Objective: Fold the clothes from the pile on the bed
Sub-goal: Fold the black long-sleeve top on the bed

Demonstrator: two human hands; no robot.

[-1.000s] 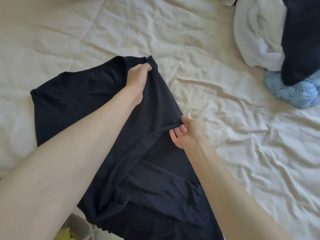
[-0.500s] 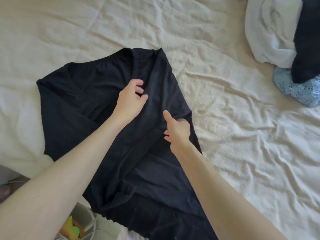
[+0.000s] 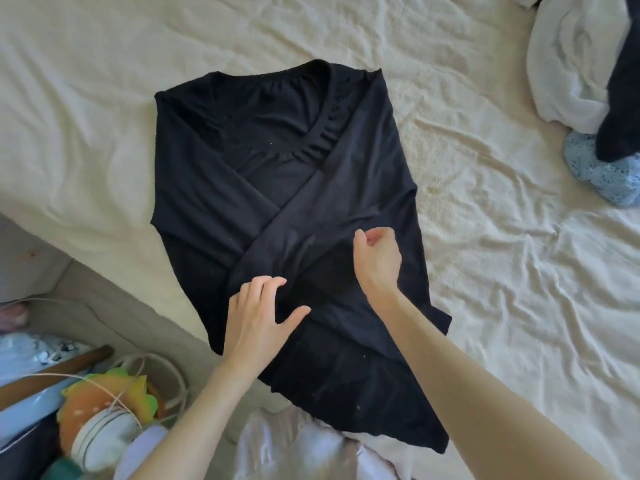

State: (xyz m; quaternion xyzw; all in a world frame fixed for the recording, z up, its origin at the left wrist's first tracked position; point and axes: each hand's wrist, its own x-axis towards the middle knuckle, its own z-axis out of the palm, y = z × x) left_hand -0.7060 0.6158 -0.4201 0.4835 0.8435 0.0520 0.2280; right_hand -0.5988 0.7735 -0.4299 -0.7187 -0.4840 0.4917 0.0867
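Black long-sleeved top (image 3: 294, 209) lies flat on the cream bedspread (image 3: 485, 271), its long axis running from the gathered neckline, which points away from the person, down to the hem, which hangs over the near edge of the bed. Both sleeves are folded in across the chest and cross each other at the middle. The left hand (image 3: 258, 320) rests on the cloth near the crossing with fingers spread and loose, gripping nothing. The right hand (image 3: 377, 258) is just beside it over the right sleeve, fingers loosely curled; whether they pinch a fold cannot be told. At the far right edge of the bed sits the pile of clothes (image 3: 588, 81): a white garment, a dark one over it, and a pale blue lacy piece underneath. Left of the bed, on the floor, clutter shows with a burger-shaped plush (image 3: 110, 400) and a white cable (image 3: 156, 362).
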